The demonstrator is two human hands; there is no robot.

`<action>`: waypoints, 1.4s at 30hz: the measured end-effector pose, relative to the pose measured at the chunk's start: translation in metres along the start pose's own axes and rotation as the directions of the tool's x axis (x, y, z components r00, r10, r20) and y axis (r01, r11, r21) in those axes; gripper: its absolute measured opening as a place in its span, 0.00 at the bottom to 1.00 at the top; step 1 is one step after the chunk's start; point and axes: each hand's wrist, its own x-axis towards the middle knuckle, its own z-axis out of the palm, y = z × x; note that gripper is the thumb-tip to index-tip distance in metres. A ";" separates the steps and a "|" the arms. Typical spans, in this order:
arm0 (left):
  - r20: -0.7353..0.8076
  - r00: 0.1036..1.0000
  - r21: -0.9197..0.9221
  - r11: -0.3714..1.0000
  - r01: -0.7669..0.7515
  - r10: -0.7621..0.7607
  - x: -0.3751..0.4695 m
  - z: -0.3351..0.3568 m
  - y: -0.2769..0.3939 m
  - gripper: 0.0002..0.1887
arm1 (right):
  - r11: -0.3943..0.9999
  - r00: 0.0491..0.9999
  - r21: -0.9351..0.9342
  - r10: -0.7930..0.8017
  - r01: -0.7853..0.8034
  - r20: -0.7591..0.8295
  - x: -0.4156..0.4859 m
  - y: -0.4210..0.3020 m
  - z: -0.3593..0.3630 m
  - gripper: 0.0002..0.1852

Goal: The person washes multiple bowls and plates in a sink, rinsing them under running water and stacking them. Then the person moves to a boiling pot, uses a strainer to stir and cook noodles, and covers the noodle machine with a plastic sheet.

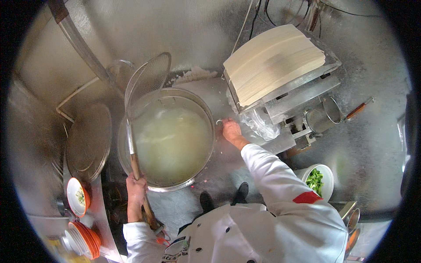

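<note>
My left hand (136,189) is wrapped around the wooden handle of a large wire-mesh strainer (149,77). Its mesh head leans up over the far left rim of a big round metal pot (210,108), which holds cloudy, steaming liquid. To the right of the pot, my right hand (232,130) is over the metal surface, fingers bunched together. A small curved white strip (219,121), perhaps dough, shows at its fingertips. Beyond this hand, a thick pale slab of dough (274,62) rests on a tilted metal machine (301,95).
Clear plastic sheeting (263,125) hangs under the machine, near a handled metal strainer (324,113). A white tub (329,184) of cut greens stands by my right arm. On the left are a round metal lid (88,141), a bowl (75,203) with chopped food and stacked orange-and-white bowls (84,241).
</note>
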 end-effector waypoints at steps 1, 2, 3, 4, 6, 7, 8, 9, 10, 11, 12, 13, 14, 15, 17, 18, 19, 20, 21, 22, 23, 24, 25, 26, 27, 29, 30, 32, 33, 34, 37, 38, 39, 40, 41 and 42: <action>0.004 1.000 -0.028 1.000 -0.010 0.010 0.003 0.001 0.001 0.06 | 0.999 0.999 0.022 -0.038 0.038 -0.023 0.008 0.001 0.004 0.17; -0.001 1.000 -0.047 0.999 -0.002 0.002 0.005 0.001 0.001 0.05 | 0.994 0.992 0.038 -0.096 0.100 -0.086 0.015 0.000 0.010 0.17; -0.007 1.000 -0.067 0.998 0.006 -0.007 0.008 0.002 0.001 0.05 | 0.987 0.978 0.047 -0.143 0.152 -0.151 0.021 0.000 0.017 0.18; 0.004 1.000 -0.044 0.999 0.002 -0.002 0.011 0.002 0.002 0.06 | 0.977 0.960 0.008 -0.209 0.214 -0.184 0.025 0.000 0.024 0.18; 0.024 1.000 -0.010 1.000 -0.010 0.010 0.015 0.003 0.003 0.06 | 0.939 0.899 -0.069 -0.343 0.337 -0.274 0.023 0.000 0.037 0.18; 0.023 1.000 -0.013 1.000 -0.004 0.004 0.017 0.003 0.003 0.06 | 0.943 0.914 -0.071 -0.333 0.326 -0.233 0.017 0.001 0.042 0.18; 0.020 1.000 -0.029 1.000 -0.013 0.013 0.019 0.004 0.004 0.06 | 0.938 0.908 -0.069 -0.347 0.340 -0.234 0.008 0.002 0.044 0.17; 0.022 1.000 -0.051 0.999 -0.014 0.015 0.020 0.005 0.005 0.06 | 0.947 0.932 -0.068 -0.320 0.313 -0.168 -0.001 0.003 0.044 0.17; 0.024 0.999 -0.012 1.000 -0.023 0.023 0.021 0.005 0.006 0.06 | 0.924 0.899 -0.077 -0.383 0.375 -0.213 -0.015 0.007 0.039 0.16; 0.029 0.999 0.024 0.999 -0.021 0.020 0.023 0.006 0.007 0.06 | 0.915 0.895 -0.083 -0.404 0.395 -0.188 -0.031 0.012 0.032 0.15; 0.025 0.999 0.059 0.998 -0.028 0.027 0.024 0.007 0.008 0.06 | 0.896 0.873 -0.087 -0.444 0.435 -0.203 -0.045 0.014 0.024 0.14; 0.037 0.999 0.028 0.999 -0.015 0.014 0.026 0.008 0.010 0.07 | 0.908 0.889 -0.083 -0.419 0.411 -0.183 -0.054 0.013 0.017 0.13; 0.046 0.999 0.000 1.000 -0.011 0.011 0.027 0.009 0.011 0.07 | 0.912 0.889 -0.079 -0.409 0.401 -0.205 -0.062 0.012 0.009 0.13; 0.058 0.998 -0.030 1.000 -0.009 0.010 0.030 0.011 0.012 0.08 | 0.917 0.885 -0.087 -0.399 0.390 -0.239 -0.069 0.010 0.001 0.12; 0.082 0.996 -0.053 0.998 -0.028 0.032 0.035 0.014 0.015 0.07 | 0.923 0.875 -0.042 -0.376 0.382 -0.304 -0.080 0.006 -0.011 0.10; 0.088 0.995 -0.068 0.997 -0.041 0.047 0.036 0.015 0.016 0.07 | 0.923 0.867 -0.020 -0.368 0.384 -0.337 -0.086 0.003 -0.016 0.09; 0.078 0.996 -0.044 0.998 -0.045 0.048 0.037 0.016 0.017 0.07 | 0.949 0.910 0.014 -0.297 0.314 -0.290 -0.092 0.000 -0.019 0.08; 0.071 0.996 -0.027 0.998 -0.056 0.058 0.038 0.017 0.017 0.07 | 0.970 0.945 0.043 -0.222 0.239 -0.241 -0.098 -0.001 -0.023 0.07; 0.067 0.995 -0.009 0.997 -0.071 0.071 0.039 0.018 0.017 0.06 | 0.987 0.977 0.069 -0.130 0.143 -0.169 -0.104 -0.002 -0.025 0.07; 0.077 0.995 -0.016 0.998 -0.065 0.066 0.040 0.019 0.017 0.06 | 0.982 0.966 0.093 -0.143 0.166 -0.214 -0.110 -0.002 -0.028 0.07; 0.085 0.994 -0.023 0.998 -0.060 0.061 0.041 0.020 0.017 0.05 | 0.977 0.961 0.120 -0.143 0.175 -0.235 -0.116 -0.002 -0.030 0.08; 0.091 0.994 -0.029 0.998 -0.052 0.055 0.041 0.020 0.016 0.05 | 0.974 0.958 0.148 -0.131 0.172 -0.257 -0.121 -0.002 -0.032 0.10; 0.089 0.994 -0.039 0.998 -0.057 0.061 0.041 0.021 0.015 0.05 | 0.974 0.968 0.170 -0.106 0.147 -0.227 -0.126 -0.001 -0.033 0.10; 0.085 0.994 -0.051 0.997 -0.066 0.070 0.041 0.021 0.014 0.04 | 0.975 0.977 0.192 -0.072 0.111 -0.203 -0.131 -0.001 -0.034 0.11; 0.076 0.995 -0.063 0.996 -0.065 0.069 0.041 0.022 0.013 0.04 | 0.973 0.986 0.219 -0.042 0.077 -0.161 -0.134 0.000 -0.035 0.12; 0.078 0.993 -0.048 0.995 -0.088 0.091 0.040 0.022 0.011 0.04 | 0.974 0.989 0.216 -0.040 0.070 -0.143 -0.138 0.001 -0.035 0.12; 0.079 0.992 -0.054 0.994 -0.092 0.096 0.040 0.022 0.010 0.04 | 0.977 0.994 0.206 -0.027 0.048 -0.104 -0.139 0.001 -0.034 0.13; 0.070 0.994 -0.041 0.996 -0.085 0.088 0.039 0.023 0.009 0.04 | 0.970 0.992 0.233 -0.041 0.068 -0.118 -0.140 0.002 -0.031 0.12; 0.062 0.994 -0.052 0.995 -0.085 0.088 0.039 0.023 0.009 0.04 | 0.969 0.993 0.238 -0.043 0.068 -0.110 -0.140 0.002 -0.029 0.12; 0.066 0.994 -0.051 0.995 -0.084 0.088 0.039 0.023 0.009 0.04 | 0.958 0.991 0.270 -0.062 0.093 -0.119 -0.140 0.002 -0.028 0.10; 0.063 0.994 -0.074 0.994 -0.082 0.086 0.040 0.025 0.010 0.04 | 0.932 0.990 0.338 -0.102 0.130 -0.101 -0.141 0.004 -0.023 0.09; 0.060 0.995 -0.081 0.994 -0.077 0.082 0.041 0.025 0.010 0.04 | 0.930 0.991 0.345 -0.104 0.126 -0.081 -0.141 0.005 -0.022 0.09; 0.065 0.994 -0.107 0.991 -0.079 0.086 0.041 0.026 0.011 0.04 | 0.928 0.993 0.352 -0.106 0.121 -0.061 -0.142 0.005 -0.022 0.10; 0.059 0.996 -0.086 0.994 -0.068 0.073 0.042 0.026 0.012 0.04 | 0.928 0.994 0.354 -0.099 0.111 -0.052 -0.142 0.006 -0.022 0.10; 0.061 0.996 -0.086 0.994 -0.065 0.071 0.043 0.026 0.013 0.04 | 0.929 0.995 0.356 -0.093 0.103 -0.045 -0.143 0.006 -0.022 0.11; 0.065 0.995 -0.104 0.992 -0.069 0.076 0.044 0.027 0.013 0.05 | 0.929 0.995 0.359 -0.086 0.096 -0.045 -0.143 0.006 -0.022 0.11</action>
